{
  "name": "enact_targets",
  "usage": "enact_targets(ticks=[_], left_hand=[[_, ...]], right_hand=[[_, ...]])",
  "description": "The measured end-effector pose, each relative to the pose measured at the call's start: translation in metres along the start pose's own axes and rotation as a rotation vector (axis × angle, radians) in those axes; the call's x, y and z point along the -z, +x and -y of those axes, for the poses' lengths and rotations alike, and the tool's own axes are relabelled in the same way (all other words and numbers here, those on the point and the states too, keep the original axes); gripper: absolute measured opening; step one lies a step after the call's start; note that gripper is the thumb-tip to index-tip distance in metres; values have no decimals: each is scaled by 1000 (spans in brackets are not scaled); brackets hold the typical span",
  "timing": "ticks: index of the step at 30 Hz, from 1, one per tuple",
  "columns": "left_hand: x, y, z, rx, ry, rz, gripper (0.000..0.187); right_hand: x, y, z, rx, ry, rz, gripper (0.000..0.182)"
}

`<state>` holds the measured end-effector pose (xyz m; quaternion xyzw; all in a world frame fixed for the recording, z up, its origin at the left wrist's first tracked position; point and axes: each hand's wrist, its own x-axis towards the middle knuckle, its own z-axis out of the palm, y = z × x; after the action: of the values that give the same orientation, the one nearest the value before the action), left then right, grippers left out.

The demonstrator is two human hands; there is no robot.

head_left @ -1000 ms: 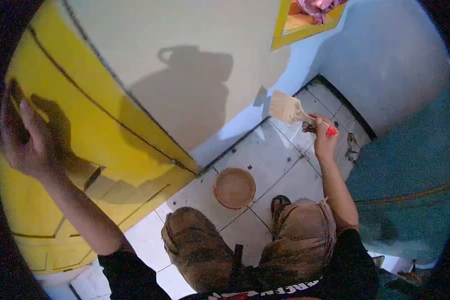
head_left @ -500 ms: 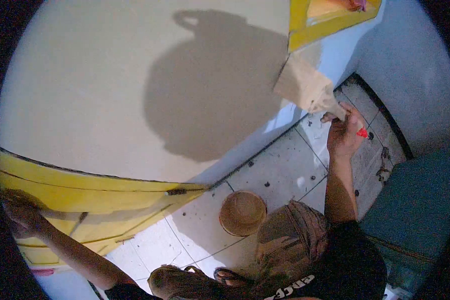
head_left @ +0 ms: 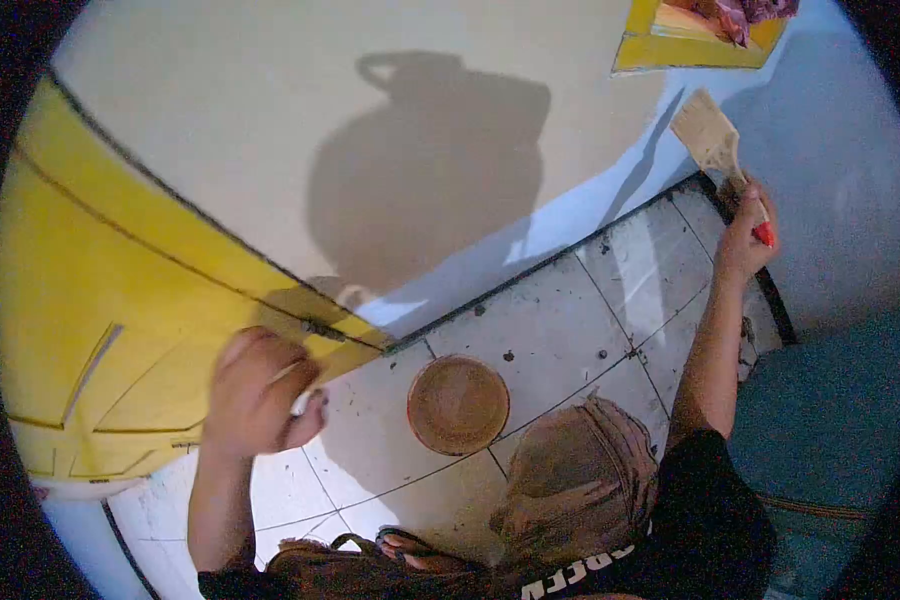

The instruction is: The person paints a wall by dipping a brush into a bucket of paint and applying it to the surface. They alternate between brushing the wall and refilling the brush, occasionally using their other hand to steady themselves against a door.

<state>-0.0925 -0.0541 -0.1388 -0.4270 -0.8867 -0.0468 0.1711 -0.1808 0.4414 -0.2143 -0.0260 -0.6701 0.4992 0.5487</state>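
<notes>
My right hand (head_left: 747,235) is wrapped round the handle of a wide paintbrush (head_left: 708,130). The brush has pale bristles pointing up and left, and a red handle end. It is held in front of the bluish lower strip of the cream wall (head_left: 450,150). Slightly blurred, my left hand (head_left: 265,395) hangs before the yellow wall section (head_left: 100,260), fingers loosely bent and thumb apart, with nothing visible between them. A round brown container (head_left: 458,405) stands on the tiled floor between my arms; its contents are hard to make out.
A dark stripe (head_left: 510,283) runs along the wall base. A yellow-framed picture area (head_left: 660,50) is at the top right. Dark specks dot the floor tiles (head_left: 560,320). A teal surface (head_left: 830,420) stands at the right. My knee (head_left: 570,470) is below the container.
My left hand has moved right, from the far-left yellow area towards the container. My right hand and the brush have moved up and right, and the bristles are now off the cream wall's lower edge.
</notes>
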Motion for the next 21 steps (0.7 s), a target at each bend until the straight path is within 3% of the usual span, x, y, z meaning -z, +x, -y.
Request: enact_targets(ticks=[2, 4, 5, 6, 7, 9, 10, 12, 13, 15, 16, 18, 19, 20, 21], left_hand=[[-23, 6, -14, 84, -82, 141, 29], [-58, -16, -15, 306, -362, 491, 33], [-68, -24, -18, 385, -335, 799, 36], [-78, -32, -22, 463, -306, 1109, 40], [-91, -42, -19, 465, -313, 1106, 40], [-118, -64, -12, 399, -346, 1459, 50], [-125, -71, -8, 401, -348, 1457, 50], [-139, -91, -2, 620, -528, 1311, 42], [-160, -115, 6, 624, -533, 1314, 42], [-200, -166, 20, 591, -767, 1243, 44], [-194, -167, 18, 780, -687, 1402, 46], [-210, -203, 31, 764, -553, 1397, 48], [-220, -224, 38, 753, -422, 1387, 52], [-225, -239, 42, 685, -331, 1336, 55], [-221, -249, 47, 695, -331, 1330, 55]], right_hand=[[-4, -14, -1, 22, -7, 25, 24], [-18, -41, 9, 325, -116, 207, 21], [-27, -61, 29, 154, -82, 255, 21], [-30, -75, 40, 243, -168, 295, 21], [-37, -88, 50, 256, -108, 338, 21], [-40, -118, 61, 211, 54, 388, 20], [-41, -131, 64, 149, 152, 398, 20], [-41, -151, 74, 156, 190, 522, 19], [-42, -157, 77, 170, 231, 643, 19], [-45, -161, 71, 220, 179, 658, 15], [-48, -160, 64, 276, 127, 660, 12], [-43, -147, 17, 56, 56, 522, 12], [-42, -137, 0, 66, 103, 370, 12], [-35, -119, 13, 83, -124, 344, 18], [-24, -108, -2, 39, -97, 273, 18]])
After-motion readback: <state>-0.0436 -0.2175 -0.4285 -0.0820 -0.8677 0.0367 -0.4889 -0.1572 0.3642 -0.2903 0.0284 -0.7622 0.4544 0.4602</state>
